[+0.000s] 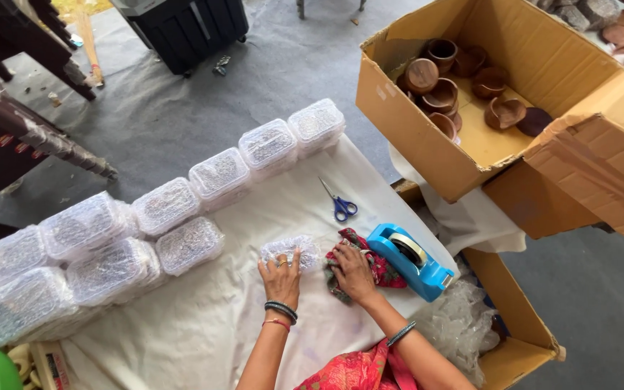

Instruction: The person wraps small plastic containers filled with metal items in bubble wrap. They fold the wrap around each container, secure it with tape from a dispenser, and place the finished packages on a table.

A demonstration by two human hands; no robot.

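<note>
Head view shows the left hand [281,273] pressed flat with spread fingers on a small bubble-wrapped bundle [290,250] just past it, while the right hand [353,271] rests curled on a red cloth [380,269], so taping from the blue tape holder [409,260] beside it seems next.

1. Left hand [281,276] lies flat, fingers spread, on a small bubble-wrapped bundle [289,251] on the white cloth [204,318].
2. Right hand [352,271] presses on a red patterned rag [377,266], just beside the blue tape dispenser [409,261].
3. Blue scissors [339,203] lie beyond the hands.
4. Wrapped parcels [167,206] line the cloth's far edge.
5. An open cardboard box [427,137] holds wooden bowls [442,94].
</note>
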